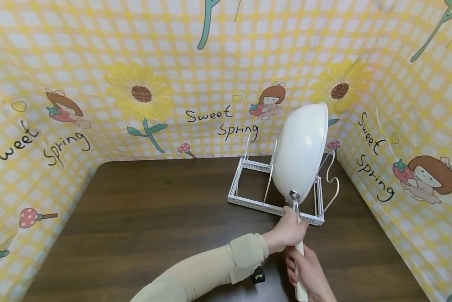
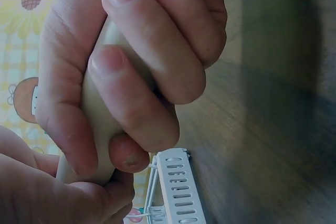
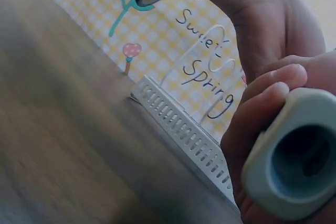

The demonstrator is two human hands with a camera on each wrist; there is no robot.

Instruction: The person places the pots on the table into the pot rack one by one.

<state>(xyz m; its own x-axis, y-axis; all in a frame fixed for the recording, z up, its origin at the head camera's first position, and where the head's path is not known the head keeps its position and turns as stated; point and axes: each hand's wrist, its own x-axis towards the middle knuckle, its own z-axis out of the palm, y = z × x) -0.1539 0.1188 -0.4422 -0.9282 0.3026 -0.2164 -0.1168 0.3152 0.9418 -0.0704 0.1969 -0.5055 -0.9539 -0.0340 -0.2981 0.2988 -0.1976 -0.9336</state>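
A white frying pan (image 1: 300,147) stands on edge over a white dish rack (image 1: 254,204), its rounded outer side facing left. The pan overlaps the rack's wire dividers in the head view, and its lower edge is partly hidden. My left hand (image 1: 289,228) grips the cream handle near its metal neck (image 1: 294,195). Lower down the same handle, my right hand (image 1: 307,268) wraps its fingers round it. From the left wrist, the curled right-hand fingers (image 2: 152,56) show close up on the handle (image 2: 100,108). The handle's hollow end (image 3: 291,153) faces the right wrist camera.
A dark wooden table (image 1: 154,209) lies under the rack. Patterned yellow checked cloth (image 1: 211,75) forms walls behind and on both sides. Curved wire loops (image 1: 335,188) rise at the rack's right end, close to the right wall. A small black device (image 1: 258,275) sits at my left wrist.
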